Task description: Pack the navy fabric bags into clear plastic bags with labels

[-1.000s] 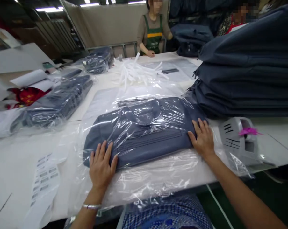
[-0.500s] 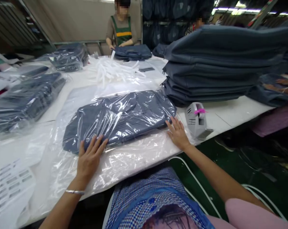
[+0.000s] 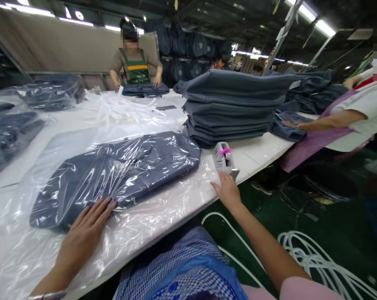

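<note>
A folded dark blue garment inside a clear plastic bag [image 3: 119, 173] lies on the white table [image 3: 263, 148] in front of me. My left hand [image 3: 84, 233] rests flat on the bag's near left edge with its fingers stretched out. My right hand [image 3: 227, 191] is at the table's edge, off the bag, right beside a grey tape dispenser [image 3: 224, 157] with a pink roll. Its fingers are hidden from here.
A stack of folded blue garments [image 3: 232, 106] stands behind the dispenser. Bagged garments [image 3: 7, 135] lie at the left, loose white strips [image 3: 122, 109] at the back. One person [image 3: 135, 66] works across the table, another [image 3: 348, 121] at the right. White cords [image 3: 313, 258] lie on the green floor.
The view has swung to the right. My right hand has left the bag's right edge and moved to the tape dispenser. My left hand stays on the bag.
</note>
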{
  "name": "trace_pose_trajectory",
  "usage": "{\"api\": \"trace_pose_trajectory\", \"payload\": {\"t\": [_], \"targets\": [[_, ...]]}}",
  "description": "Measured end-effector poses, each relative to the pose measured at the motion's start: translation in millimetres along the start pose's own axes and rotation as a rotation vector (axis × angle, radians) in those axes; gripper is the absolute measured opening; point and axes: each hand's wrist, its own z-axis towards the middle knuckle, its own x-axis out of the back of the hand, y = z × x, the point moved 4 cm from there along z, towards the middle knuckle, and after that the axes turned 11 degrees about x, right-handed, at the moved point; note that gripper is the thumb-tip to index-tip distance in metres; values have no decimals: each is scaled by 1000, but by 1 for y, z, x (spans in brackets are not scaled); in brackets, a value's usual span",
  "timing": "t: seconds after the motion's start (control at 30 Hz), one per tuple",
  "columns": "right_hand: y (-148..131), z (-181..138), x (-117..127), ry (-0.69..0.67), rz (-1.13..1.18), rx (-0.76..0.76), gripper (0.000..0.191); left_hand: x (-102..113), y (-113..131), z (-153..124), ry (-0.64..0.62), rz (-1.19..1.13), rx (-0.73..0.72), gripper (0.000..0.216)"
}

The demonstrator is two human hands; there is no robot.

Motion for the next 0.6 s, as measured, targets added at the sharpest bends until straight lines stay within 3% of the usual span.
{"api": "trace_pose_trajectory", "payload": {"t": [0.1,0.2,0.37,0.6], "targets": [[4,7,4,-140,30,-167,40,1,-4,-1,6,19,-10,71],[23,-1,11,-151,146,-222,17,3,-5,-2,-29,-3,6,72],[58,-36,9,-19,647,-360,41,11,-1,-2,-63,-131,88,71],[44,-64,-8,50,1320,-551,64,16,1,-2,-62,-219,111,76]]}}
